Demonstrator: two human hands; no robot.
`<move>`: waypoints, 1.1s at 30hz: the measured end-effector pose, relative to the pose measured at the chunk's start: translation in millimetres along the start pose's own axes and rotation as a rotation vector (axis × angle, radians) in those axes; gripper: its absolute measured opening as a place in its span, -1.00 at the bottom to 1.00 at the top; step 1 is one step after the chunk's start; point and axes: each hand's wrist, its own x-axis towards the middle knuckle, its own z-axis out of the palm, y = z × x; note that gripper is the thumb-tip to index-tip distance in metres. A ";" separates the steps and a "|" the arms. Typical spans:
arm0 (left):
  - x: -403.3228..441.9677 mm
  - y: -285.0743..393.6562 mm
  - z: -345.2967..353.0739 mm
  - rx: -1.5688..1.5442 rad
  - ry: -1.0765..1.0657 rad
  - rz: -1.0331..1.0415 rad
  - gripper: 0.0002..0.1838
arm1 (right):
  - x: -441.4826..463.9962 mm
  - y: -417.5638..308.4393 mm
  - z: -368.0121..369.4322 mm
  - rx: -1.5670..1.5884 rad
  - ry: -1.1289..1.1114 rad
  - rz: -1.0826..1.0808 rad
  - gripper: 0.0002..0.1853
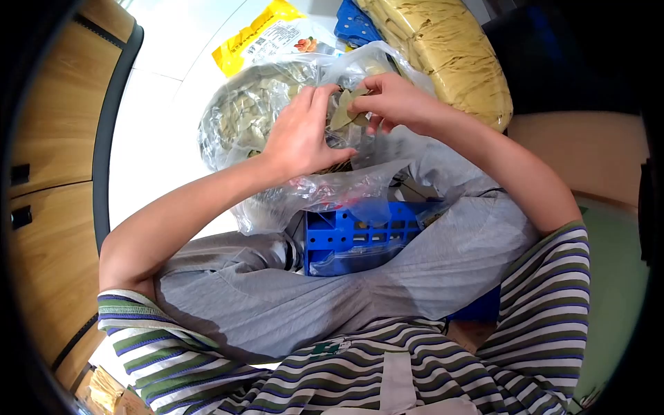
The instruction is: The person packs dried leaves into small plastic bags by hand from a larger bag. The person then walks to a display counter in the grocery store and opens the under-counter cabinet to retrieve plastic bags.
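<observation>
My right hand (394, 100) pinches a few dried, grey-green leaves (342, 114), which look like bay leaves, between thumb and fingers. Close on their left is my left hand (301, 135), its thumb and fingers spread apart over an open clear plastic bag (315, 190). No object shows clearly in that hand; what lies under its palm is partly hidden. More of the dried leaves (245, 117) fill the left side of the plastic. Directly below the bag, between my legs, stands a blue plastic crate (330, 242) with slotted sides.
A large tan package in clear wrap (449, 62) lies at the back right. Behind the bag are a yellow and white printed packet (277, 38) and a blue object with pale dots (356, 24). Wooden cabinets (55, 124) line the left side.
</observation>
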 end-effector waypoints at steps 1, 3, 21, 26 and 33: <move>-0.5 -0.9 -0.7 0.006 0.004 0.002 -0.03 | -0.8 -2.7 0.6 -0.091 0.010 -0.012 -0.72; 2.8 3.4 9.5 -0.022 0.034 0.018 -0.04 | -9.4 -4.8 -7.0 -0.219 0.024 -0.014 -0.73; 5.0 -0.8 -2.5 0.061 0.053 0.078 -0.05 | 8.1 5.5 -0.5 -0.552 0.133 -0.386 -0.77; 4.4 3.4 -2.4 0.073 0.020 0.107 -0.05 | 11.1 30.8 19.2 -0.618 0.188 -0.504 -0.83; 2.1 -1.3 -0.6 0.085 0.044 0.112 -0.05 | 15.7 29.1 12.9 -0.420 0.041 -0.298 -0.82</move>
